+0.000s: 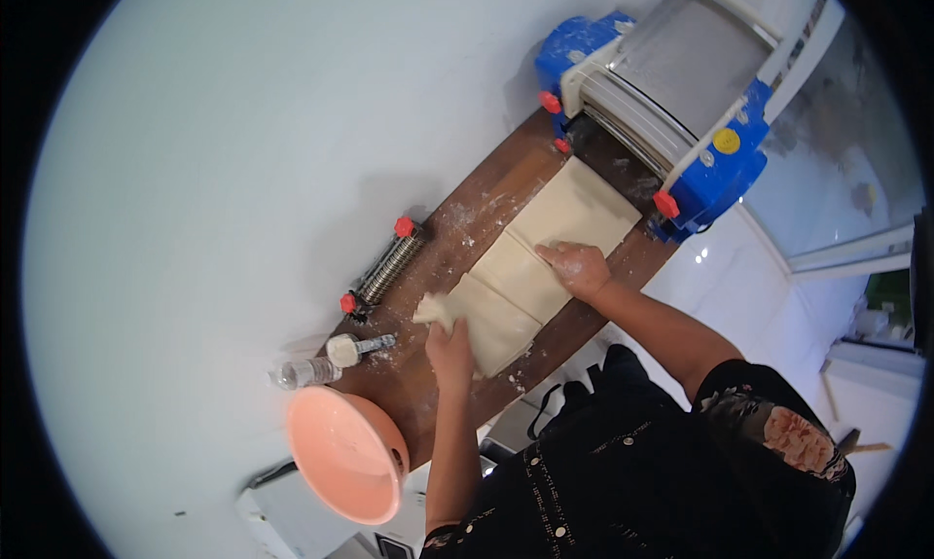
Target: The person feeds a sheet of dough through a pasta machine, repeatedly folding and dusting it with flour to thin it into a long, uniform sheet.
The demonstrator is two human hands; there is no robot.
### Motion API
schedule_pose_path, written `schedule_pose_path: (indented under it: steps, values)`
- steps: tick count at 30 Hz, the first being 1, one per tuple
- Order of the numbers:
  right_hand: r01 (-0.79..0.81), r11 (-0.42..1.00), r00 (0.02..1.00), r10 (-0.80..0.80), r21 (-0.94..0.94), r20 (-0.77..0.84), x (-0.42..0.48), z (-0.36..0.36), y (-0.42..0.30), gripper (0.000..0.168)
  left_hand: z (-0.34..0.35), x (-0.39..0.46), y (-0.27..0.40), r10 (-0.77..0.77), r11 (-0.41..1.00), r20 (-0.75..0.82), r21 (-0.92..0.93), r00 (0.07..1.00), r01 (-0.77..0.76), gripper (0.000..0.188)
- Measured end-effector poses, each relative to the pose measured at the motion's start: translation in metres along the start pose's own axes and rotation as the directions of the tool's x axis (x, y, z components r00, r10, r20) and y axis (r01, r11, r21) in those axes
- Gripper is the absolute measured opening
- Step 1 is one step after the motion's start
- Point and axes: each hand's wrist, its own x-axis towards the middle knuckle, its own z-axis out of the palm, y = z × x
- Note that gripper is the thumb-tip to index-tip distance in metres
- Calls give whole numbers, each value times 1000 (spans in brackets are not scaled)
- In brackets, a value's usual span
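A pale dough sheet [580, 205] lies in folded, overlapping layers along the brown wooden table. My left hand [450, 355] grips its bunched end at the left, where the dough crumples up above the fingers. Farther right, my right hand [580, 268] lies on the sheet near a fold line, its index finger extended over the dough and the other fingers curled. Whether those fingers pinch the fold is not clear. Just beyond the sheet's far end stands a blue and white dough sheeter [657, 114] with metal rollers and red knobs.
At the wall side lies a noodle cutter roller [392, 271] with red knobs. A flour-filled measuring cup [344, 350], a clear plastic bottle [306, 373] and a peach plastic basin [346, 453] are at the left end. Loose flour dusts the wooden table [478, 183].
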Motion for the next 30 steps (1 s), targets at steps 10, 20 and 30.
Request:
schedule_pose_path:
  steps: [10,20,30]
  values:
    - [56,998,984,-47,43,-174,-9,38,26,10,22,35,223,170,954,236,-282,957,-100,26]
    - [46,977,995,-25,206,-101,-5,4,8,14,-52,27,5,-27,996,-13,84,1000,27,30]
    - [-168,942,978,197,290,-74,8,23,-43,14,-30,-12,-96,-341,910,-100,-284,935,302,26]
